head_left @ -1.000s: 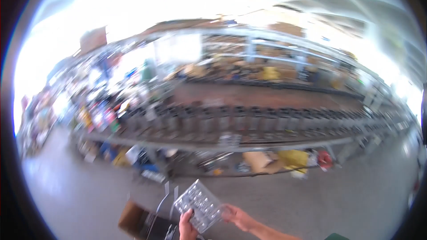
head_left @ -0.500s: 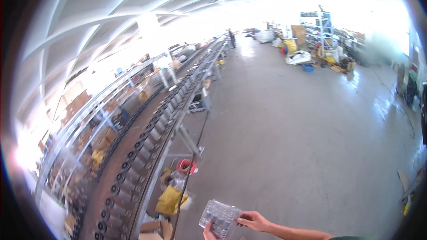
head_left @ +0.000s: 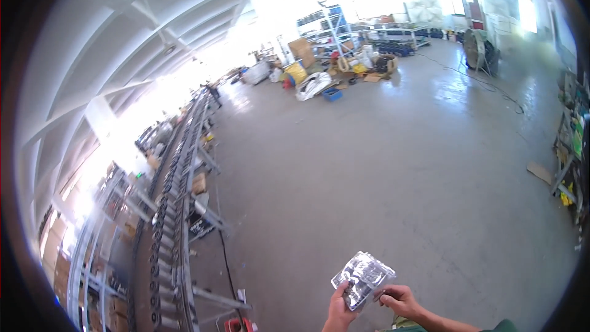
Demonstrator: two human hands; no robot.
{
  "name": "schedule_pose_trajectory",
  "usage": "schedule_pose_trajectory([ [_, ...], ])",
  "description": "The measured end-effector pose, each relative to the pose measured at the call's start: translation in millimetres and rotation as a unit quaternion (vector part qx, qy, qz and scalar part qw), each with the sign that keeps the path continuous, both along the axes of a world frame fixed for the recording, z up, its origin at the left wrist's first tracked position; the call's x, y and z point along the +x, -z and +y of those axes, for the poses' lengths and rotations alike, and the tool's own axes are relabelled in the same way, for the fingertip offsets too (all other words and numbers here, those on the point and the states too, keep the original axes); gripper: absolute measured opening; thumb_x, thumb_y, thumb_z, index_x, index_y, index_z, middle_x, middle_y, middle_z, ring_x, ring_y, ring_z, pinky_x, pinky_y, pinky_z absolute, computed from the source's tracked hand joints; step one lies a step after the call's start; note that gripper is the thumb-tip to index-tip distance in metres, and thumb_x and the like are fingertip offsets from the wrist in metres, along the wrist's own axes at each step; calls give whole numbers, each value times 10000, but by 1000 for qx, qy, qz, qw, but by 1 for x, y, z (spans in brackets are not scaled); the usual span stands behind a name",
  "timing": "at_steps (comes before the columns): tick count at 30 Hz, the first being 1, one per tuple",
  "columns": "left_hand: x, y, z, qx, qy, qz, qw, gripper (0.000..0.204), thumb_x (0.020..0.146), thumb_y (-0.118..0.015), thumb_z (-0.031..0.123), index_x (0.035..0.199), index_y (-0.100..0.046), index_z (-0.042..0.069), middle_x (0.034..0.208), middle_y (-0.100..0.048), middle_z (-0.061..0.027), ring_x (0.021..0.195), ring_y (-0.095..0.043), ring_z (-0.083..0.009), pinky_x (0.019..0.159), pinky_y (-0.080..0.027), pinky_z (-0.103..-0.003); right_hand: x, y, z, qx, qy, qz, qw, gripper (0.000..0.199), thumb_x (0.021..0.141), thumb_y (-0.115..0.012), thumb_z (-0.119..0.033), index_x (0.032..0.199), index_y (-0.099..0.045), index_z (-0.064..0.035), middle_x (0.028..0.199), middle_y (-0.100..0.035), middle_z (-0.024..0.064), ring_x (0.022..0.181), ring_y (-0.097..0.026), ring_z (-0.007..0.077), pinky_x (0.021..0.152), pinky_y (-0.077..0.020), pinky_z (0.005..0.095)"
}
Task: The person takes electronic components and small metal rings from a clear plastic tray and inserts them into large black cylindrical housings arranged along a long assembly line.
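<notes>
One clear case (head_left: 365, 275) slants, long axis toward upper right; hands: left (head_left: 340, 309) grasps it, right (head_left: 399, 300) has unclear grip.

There is one clear case (head_left: 364, 275), one blue bin (head_left: 332, 94), one round fan (head_left: 475, 50) and one distant person (head_left: 214, 94).

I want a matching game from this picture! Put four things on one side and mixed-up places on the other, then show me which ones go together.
Things:
1. Clear plastic case
2. Blue bin
3. Conveyor line
4. Cardboard piece

Places:
A. Stretching into the distance along the left side of the picture
B. Lying near the right edge of the picture
C. In the person's left hand
D. On the floor, beside a white sack

Right pairs: 1-C, 2-D, 3-A, 4-B
</notes>
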State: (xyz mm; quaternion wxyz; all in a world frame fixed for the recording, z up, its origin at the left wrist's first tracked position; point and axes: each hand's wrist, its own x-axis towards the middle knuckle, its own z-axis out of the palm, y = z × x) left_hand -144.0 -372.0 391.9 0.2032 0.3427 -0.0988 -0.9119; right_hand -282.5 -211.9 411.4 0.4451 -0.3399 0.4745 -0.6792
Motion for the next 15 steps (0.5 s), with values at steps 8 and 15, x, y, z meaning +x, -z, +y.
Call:
schedule_pose_trajectory([
  [8,-191,50,-254,-29,99,61,993,402,1015,-494,298,1295,-615,37,1301,-661,-155,1166,-650,-336,970,-558,-498,-155,32,-237,-37,133,139,981,78,948,-667,-75,982,-723,-31,776,-626,3,704,-522,87,637,-453,257],
  [15,-244,76,-523,-41,-66,126,989,377,1007,-535,276,1273,-631,28,1179,-720,-137,1011,-714,-286,846,-613,-445,-302,-17,-540,-104,-64,145,982,115,967,-636,-41,1050,-707,-7,912,-716,52,793,-622,89,703,-510,262],
])
